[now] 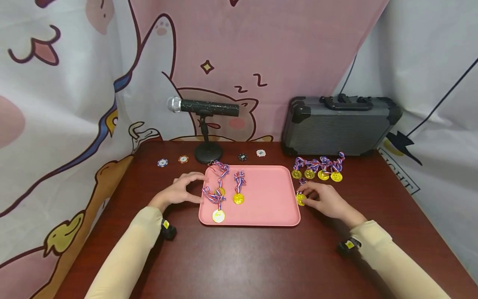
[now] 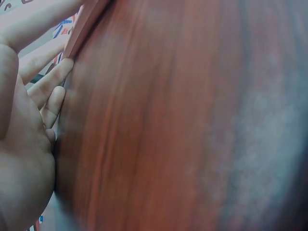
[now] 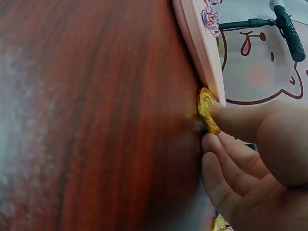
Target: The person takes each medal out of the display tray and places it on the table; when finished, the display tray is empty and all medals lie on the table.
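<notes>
A gold medal (image 1: 301, 199) with a striped ribbon is pinched by my right hand (image 1: 328, 202) beside the tray's right rim. In the right wrist view, the thumb presses on the face of that medal (image 3: 207, 111), tilted up from the table. My left hand (image 1: 179, 192) is at the left rim of the pink tray (image 1: 269, 199), thumb and fingers spread; whether it touches the rim is hard to tell. On the tray lie three medals with red, white and blue ribbons: a front one (image 1: 218, 216), a middle one (image 1: 238, 198) and one partly covered by ribbon (image 1: 222, 191).
Several more medals (image 1: 323, 175) lie behind the right hand. A grey case (image 1: 340, 128) stands at the back right. At the back, a black microphone (image 1: 209, 107) rests on its stand (image 1: 208, 152), among poker chips, including a blue one (image 1: 162, 162). A printed cloth hangs behind.
</notes>
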Demonstrator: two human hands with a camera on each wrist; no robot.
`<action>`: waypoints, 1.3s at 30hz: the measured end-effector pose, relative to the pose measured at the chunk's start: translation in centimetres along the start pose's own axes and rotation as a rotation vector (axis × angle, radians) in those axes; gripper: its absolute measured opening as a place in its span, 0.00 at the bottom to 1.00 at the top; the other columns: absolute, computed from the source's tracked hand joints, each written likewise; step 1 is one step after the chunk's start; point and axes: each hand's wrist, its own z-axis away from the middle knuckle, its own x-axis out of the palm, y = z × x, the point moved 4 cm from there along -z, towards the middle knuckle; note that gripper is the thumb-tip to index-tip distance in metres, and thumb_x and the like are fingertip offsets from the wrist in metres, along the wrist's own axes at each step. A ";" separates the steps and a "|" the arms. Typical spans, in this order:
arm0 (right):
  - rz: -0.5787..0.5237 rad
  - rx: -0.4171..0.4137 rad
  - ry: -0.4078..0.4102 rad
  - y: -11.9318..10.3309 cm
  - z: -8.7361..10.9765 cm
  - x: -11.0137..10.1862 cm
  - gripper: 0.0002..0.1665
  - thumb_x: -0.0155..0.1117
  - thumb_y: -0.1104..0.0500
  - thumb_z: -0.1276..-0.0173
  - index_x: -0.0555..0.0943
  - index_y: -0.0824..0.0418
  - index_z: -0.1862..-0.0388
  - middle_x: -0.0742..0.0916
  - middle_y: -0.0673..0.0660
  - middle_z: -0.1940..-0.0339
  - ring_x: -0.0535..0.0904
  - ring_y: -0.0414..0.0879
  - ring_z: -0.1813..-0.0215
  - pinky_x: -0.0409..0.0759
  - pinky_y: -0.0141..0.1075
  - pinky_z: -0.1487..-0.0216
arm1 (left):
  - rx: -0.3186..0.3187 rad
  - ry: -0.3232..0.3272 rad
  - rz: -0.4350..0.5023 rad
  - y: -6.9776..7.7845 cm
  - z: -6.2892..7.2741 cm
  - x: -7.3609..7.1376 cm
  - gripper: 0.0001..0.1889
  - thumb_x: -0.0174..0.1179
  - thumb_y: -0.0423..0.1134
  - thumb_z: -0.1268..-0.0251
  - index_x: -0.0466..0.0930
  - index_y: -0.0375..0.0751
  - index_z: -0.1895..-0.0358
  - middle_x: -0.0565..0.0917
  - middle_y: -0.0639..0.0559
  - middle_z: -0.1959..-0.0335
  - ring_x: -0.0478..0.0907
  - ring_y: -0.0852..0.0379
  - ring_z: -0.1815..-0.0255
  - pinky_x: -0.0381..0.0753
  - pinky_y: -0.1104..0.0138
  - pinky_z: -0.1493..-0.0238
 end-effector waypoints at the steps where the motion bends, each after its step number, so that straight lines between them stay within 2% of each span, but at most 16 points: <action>1: 0.009 -0.001 -0.001 -0.1 0.0 -0.1 0.19 0.78 0.65 0.35 0.86 0.58 0.46 0.91 0.51 0.61 0.88 0.43 0.62 0.85 0.41 0.58 | 0.002 0.001 0.000 0.0 0.0 0.0 0.39 0.82 0.49 0.49 0.79 0.53 0.30 0.73 0.50 0.25 0.60 0.40 0.25 0.49 0.36 0.31; 9: 0.080 -0.008 0.052 -1.4 -0.7 -1.4 0.20 0.79 0.65 0.37 0.85 0.64 0.47 0.90 0.53 0.64 0.85 0.40 0.66 0.84 0.40 0.64 | 0.024 0.010 -0.016 0.0 0.0 -0.1 0.39 0.82 0.50 0.48 0.79 0.52 0.30 0.74 0.48 0.26 0.61 0.39 0.27 0.51 0.35 0.34; 13: 0.018 -0.022 0.050 -2.7 -1.9 -1.0 0.20 0.78 0.65 0.36 0.85 0.65 0.45 0.89 0.51 0.64 0.83 0.41 0.67 0.82 0.36 0.66 | 0.017 0.008 -0.017 0.1 0.0 -0.2 0.39 0.82 0.50 0.48 0.79 0.52 0.30 0.74 0.48 0.26 0.61 0.38 0.26 0.50 0.34 0.33; 18: -0.088 -0.049 -0.022 -5.5 -4.2 1.6 0.21 0.77 0.65 0.34 0.84 0.64 0.43 0.89 0.52 0.62 0.84 0.42 0.64 0.84 0.36 0.63 | -0.003 -0.002 -0.019 0.1 0.0 -0.2 0.39 0.82 0.50 0.49 0.79 0.53 0.30 0.74 0.50 0.25 0.60 0.40 0.25 0.48 0.35 0.30; 23: -0.163 -0.148 -0.113 -8.7 -6.4 5.4 0.19 0.74 0.66 0.31 0.82 0.64 0.43 0.89 0.52 0.62 0.84 0.40 0.63 0.85 0.36 0.60 | 0.000 0.003 -0.019 0.1 0.1 -0.1 0.39 0.82 0.51 0.48 0.79 0.52 0.30 0.74 0.49 0.26 0.60 0.39 0.26 0.49 0.34 0.32; 27: -0.168 -0.176 -0.213 -10.9 -8.0 7.9 0.22 0.73 0.64 0.30 0.81 0.62 0.39 0.88 0.51 0.62 0.83 0.40 0.62 0.84 0.38 0.56 | -0.007 0.007 -0.018 0.1 0.1 -0.1 0.39 0.82 0.51 0.48 0.79 0.53 0.30 0.74 0.48 0.26 0.60 0.39 0.26 0.49 0.33 0.32; 31: -0.157 -0.154 -0.304 -12.4 -9.2 9.4 0.24 0.72 0.62 0.28 0.80 0.59 0.34 0.88 0.50 0.61 0.83 0.40 0.60 0.84 0.39 0.52 | -0.008 0.006 -0.016 0.2 0.1 0.0 0.39 0.81 0.51 0.48 0.79 0.53 0.30 0.74 0.47 0.26 0.61 0.38 0.26 0.49 0.33 0.32; 39: -0.078 -0.155 -0.368 -12.9 -10.8 10.4 0.25 0.73 0.59 0.29 0.80 0.56 0.34 0.85 0.49 0.63 0.80 0.40 0.61 0.79 0.39 0.52 | -0.010 0.012 -0.016 0.0 0.1 -0.1 0.39 0.82 0.51 0.48 0.79 0.54 0.30 0.74 0.48 0.26 0.61 0.39 0.27 0.49 0.35 0.33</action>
